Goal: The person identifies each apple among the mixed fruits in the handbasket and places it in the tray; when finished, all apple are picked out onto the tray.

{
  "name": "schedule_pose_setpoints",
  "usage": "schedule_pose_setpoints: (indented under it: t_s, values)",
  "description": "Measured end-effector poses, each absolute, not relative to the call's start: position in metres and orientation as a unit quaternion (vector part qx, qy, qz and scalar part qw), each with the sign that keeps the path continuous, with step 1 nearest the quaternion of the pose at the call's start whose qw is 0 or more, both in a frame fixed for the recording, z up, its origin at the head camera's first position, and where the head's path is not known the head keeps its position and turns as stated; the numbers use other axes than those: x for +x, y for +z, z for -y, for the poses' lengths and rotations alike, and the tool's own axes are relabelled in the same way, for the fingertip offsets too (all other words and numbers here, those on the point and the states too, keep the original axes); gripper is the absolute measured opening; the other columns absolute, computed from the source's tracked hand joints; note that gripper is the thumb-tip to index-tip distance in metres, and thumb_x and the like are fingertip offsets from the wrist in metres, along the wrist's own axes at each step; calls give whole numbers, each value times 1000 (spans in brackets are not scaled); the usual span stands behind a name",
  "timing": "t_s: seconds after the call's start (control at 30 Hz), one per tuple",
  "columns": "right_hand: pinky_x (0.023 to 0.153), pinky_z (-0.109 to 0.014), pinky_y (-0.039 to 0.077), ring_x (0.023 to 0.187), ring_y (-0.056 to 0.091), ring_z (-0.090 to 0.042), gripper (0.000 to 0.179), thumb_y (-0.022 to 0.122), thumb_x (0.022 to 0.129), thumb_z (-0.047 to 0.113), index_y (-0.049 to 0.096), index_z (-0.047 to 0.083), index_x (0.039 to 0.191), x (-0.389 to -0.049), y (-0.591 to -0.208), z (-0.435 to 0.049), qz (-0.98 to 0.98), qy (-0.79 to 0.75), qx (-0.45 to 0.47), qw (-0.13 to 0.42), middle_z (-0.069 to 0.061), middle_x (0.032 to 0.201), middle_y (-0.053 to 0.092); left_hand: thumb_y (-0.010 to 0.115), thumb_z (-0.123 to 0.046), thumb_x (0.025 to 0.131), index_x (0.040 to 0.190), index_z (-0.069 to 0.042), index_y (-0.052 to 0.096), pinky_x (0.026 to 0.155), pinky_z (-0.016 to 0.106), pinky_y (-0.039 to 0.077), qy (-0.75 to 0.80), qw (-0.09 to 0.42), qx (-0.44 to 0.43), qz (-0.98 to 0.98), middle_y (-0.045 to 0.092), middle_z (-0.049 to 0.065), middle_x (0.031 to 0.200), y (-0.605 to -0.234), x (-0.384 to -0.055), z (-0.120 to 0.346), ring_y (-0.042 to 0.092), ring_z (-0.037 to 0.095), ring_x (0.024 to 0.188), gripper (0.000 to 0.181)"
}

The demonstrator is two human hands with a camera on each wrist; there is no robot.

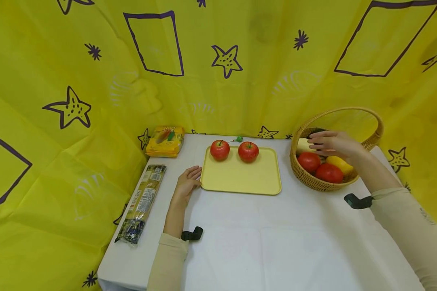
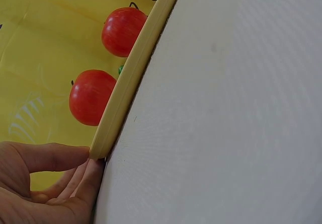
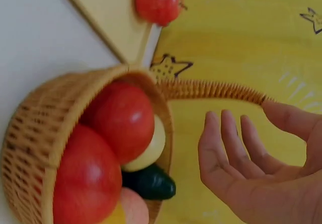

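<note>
My left hand (image 1: 187,183) is at the left edge of a pale yellow tray (image 1: 240,178), and in the left wrist view its thumb and fingers pinch the tray's rim. Two red apples (image 1: 220,150) (image 1: 248,152) sit at the tray's far side. Over a wicker basket (image 1: 313,182) at the right, my right hand (image 1: 336,145) hovers with fingers spread and nothing in them. Inside the basket lie red tomatoes (image 1: 329,173), a yellow fruit (image 1: 341,164), a pale item (image 1: 304,146), a dark green avocado-like one (image 3: 151,181) and a pinkish one (image 3: 135,207).
A yellow packet (image 1: 165,141) stands at the back left corner of the white table (image 1: 262,242). Nearer along the left edge lies a long clear bag of noodles (image 1: 144,202). A small green object (image 1: 239,139) is behind the tray. Patterned yellow cloth (image 1: 204,97) hangs behind.
</note>
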State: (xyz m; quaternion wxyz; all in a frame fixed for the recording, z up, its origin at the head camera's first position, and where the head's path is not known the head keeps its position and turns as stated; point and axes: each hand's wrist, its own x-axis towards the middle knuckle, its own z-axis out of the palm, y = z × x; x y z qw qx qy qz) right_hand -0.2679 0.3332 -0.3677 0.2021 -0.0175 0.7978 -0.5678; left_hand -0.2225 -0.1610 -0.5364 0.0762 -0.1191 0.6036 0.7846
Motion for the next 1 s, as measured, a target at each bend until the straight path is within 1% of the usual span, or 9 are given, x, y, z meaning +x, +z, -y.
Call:
schedule_pose_setpoints:
  t_s: [0.1,0.2,0.33,0.4,0.53,0.63,0.87,0.93,1.0]
  values:
    - [88,-26,59,100,73,-7,40,58,107,19,56,2,144,-278,-369,-344,-805,-547,-29,229,13,109,74,52,29,83,153,3,44,97,28,52,785,77,-119,-604,50,21,155,-536,-223,162,47,30,146,75]
    - [93,-32,58,108,71,-13,53,61,105,20,47,-3,151,-286,-371,-354,-830,-492,-62,255,-3,129,70,53,29,83,153,3,44,92,25,54,784,78,-120,-603,50,21,155,-536,-223,163,47,30,146,75]
    - [101,-42,55,121,66,-21,61,62,104,20,39,-6,154,-297,-376,-365,-848,-425,-123,291,-23,152,50,53,29,83,153,2,44,89,22,54,784,77,-125,-603,50,20,155,-535,-223,165,47,29,145,76]
    - [104,-45,53,124,64,-21,61,61,104,20,39,-5,155,-303,-378,-369,-846,-413,-140,306,-21,155,46,53,29,82,153,1,45,88,22,54,785,76,-127,-602,51,19,155,-534,-223,166,47,29,145,76]
    - [104,-40,53,123,63,-16,64,63,103,17,36,-1,158,-314,-384,-375,-838,-412,-150,325,-5,152,52,53,30,82,153,2,45,87,21,54,786,72,-129,-601,51,20,155,-533,-223,166,48,30,145,77]
    - [102,-39,53,122,62,-15,67,66,101,15,35,2,159,-320,-388,-377,-830,-416,-151,340,1,150,56,53,29,82,153,2,45,87,22,55,787,73,-129,-599,51,20,155,-533,-222,165,48,30,145,77]
    - [102,-48,53,124,62,-16,69,66,99,5,33,2,160,-332,-401,-380,-800,-435,-167,378,1,151,56,53,30,81,153,2,45,91,24,54,787,78,-125,-600,50,21,155,-535,-221,162,47,31,145,77]
    - [101,-46,54,125,60,-18,73,68,98,3,32,0,161,-335,-405,-378,-793,-441,-161,389,-1,153,55,53,30,81,153,3,45,91,23,54,787,76,-123,-599,51,21,154,-535,-221,162,47,31,145,77]
    - [100,-42,54,127,58,-20,75,69,96,2,32,-3,160,-336,-409,-375,-791,-440,-159,395,-10,156,51,53,30,81,152,3,45,90,23,54,787,73,-119,-600,51,22,154,-534,-220,163,48,32,145,77]
